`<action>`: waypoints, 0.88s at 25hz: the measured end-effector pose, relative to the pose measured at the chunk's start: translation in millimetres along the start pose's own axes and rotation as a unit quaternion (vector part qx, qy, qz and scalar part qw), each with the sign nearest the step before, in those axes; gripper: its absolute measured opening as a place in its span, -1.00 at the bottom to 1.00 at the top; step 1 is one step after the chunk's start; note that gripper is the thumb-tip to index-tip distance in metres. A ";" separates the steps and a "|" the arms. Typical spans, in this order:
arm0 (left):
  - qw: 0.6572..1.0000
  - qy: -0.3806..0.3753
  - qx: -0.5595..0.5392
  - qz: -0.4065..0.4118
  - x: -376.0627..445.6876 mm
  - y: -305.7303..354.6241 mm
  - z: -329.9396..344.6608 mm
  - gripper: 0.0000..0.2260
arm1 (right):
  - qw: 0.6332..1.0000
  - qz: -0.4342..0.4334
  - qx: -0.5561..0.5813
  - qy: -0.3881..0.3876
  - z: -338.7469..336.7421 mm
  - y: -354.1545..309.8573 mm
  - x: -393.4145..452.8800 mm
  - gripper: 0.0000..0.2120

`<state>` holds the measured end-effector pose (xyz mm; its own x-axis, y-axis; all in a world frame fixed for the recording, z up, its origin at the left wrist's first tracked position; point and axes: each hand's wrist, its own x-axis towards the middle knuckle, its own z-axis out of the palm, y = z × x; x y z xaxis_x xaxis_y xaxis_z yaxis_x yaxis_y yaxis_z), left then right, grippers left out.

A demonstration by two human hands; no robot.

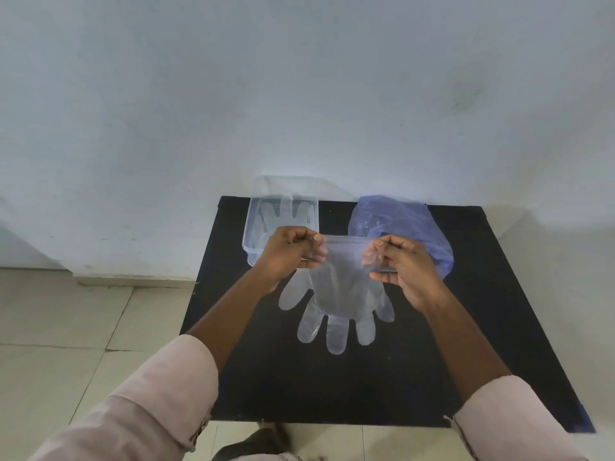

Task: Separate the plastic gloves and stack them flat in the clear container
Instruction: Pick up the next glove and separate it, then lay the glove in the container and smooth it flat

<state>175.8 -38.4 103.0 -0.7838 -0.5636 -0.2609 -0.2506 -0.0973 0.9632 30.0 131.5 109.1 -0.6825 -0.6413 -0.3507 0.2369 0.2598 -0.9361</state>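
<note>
Gloves of thin clear plastic hang between my hands, cuff up and fingers pointing down toward me, over the middle of the black counter (499, 294). My left hand (293, 249) is pinched on the cuff's left corner, thumb and forefinger pressed together with the other fingers curled in behind. My right hand (404, 261) is pinched on the right corner in the same way, and the cuff edge runs taut and level between the two. I cannot tell for sure whether this glove (337, 301) is a single layer or more than one clinging together; extra finger shapes show at its left side.

At about eleven o'clock from my hands, at the counter's far left edge by the wall, sits the clear container (248, 234), with at least one glove lying flat inside, its fingers pointing toward the wall. At about one o'clock, just behind my right hand, lies a crumpled bluish plastic bag (399, 216). My pale pink sleeves (159, 394) are rolled up to the elbows. Beige floor tiles (66, 314) show at nine o'clock.
</note>
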 end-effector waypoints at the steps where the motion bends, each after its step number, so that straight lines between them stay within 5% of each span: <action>1: 1.000 -0.005 -0.014 -0.014 8.3 -1.5 -8.7 -0.82 | 1.000 0.010 0.013 -0.009 8.3 -3.5 8.0 -0.84; 16: 0.997 0.056 -0.016 -0.044 187.5 56.2 -133.7 -0.86 | 0.998 0.001 -0.007 0.063 126.7 -88.4 192.3 -0.78; 19: 0.996 0.092 -0.013 -0.001 215.2 74.5 -145.7 -0.89 | 0.998 -0.022 -0.011 0.058 138.3 -113.8 229.4 -0.76; 22: 0.980 0.143 -0.006 0.139 226.4 98.8 -150.1 -0.86 | 0.988 -0.127 0.012 0.082 146.6 -142.6 246.0 -0.76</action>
<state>58.8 -298.8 148.8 -0.6287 -0.7766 0.0398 -0.0411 0.0843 0.9956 -70.3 -169.2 152.6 -0.8243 -0.5577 -0.0975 0.0591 0.0865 -0.9945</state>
